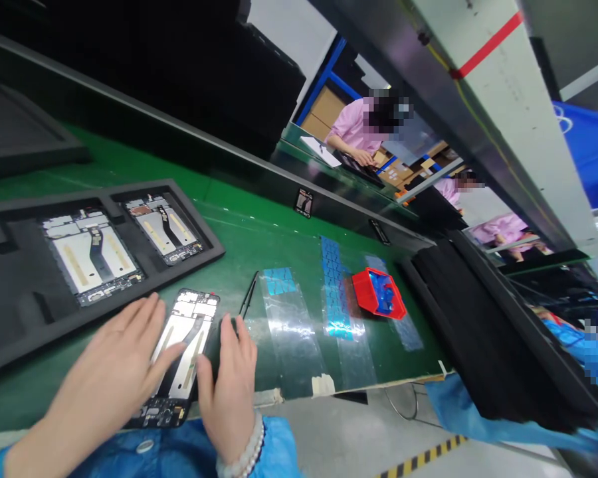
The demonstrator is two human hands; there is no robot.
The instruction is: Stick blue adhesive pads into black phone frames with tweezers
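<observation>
The person's left hand (114, 362) lay flattened along the left side of an opened phone (182, 373), thumb reaching over its pale back. The right hand (229, 382) stood along the opposite edge, fingers extended and thumb apart. Neither grip pinched anything; the phone sat between them at the tabletop's (274, 226) near edge, its lower end toward the person.

A careless push toward the body could have tipped the phone over that edge. Too much thumb pressure might have creased the dark ribbon cable (166, 384), and the beaded bracelet (246, 458) could have caught on something at the wrist.

Beyond the left hand, a foam tray (154, 280) held two similar phone units (94, 255). Past the right lay black tweezers (249, 293), clear film strips bearing blue stickers (280, 281), and a red bin (361, 292) with blue pieces inside.

No brand could be read; the marks on the units' cables were too small. A blue banner (591, 149) at far right showed a partial white figure, perhaps an 8.
</observation>
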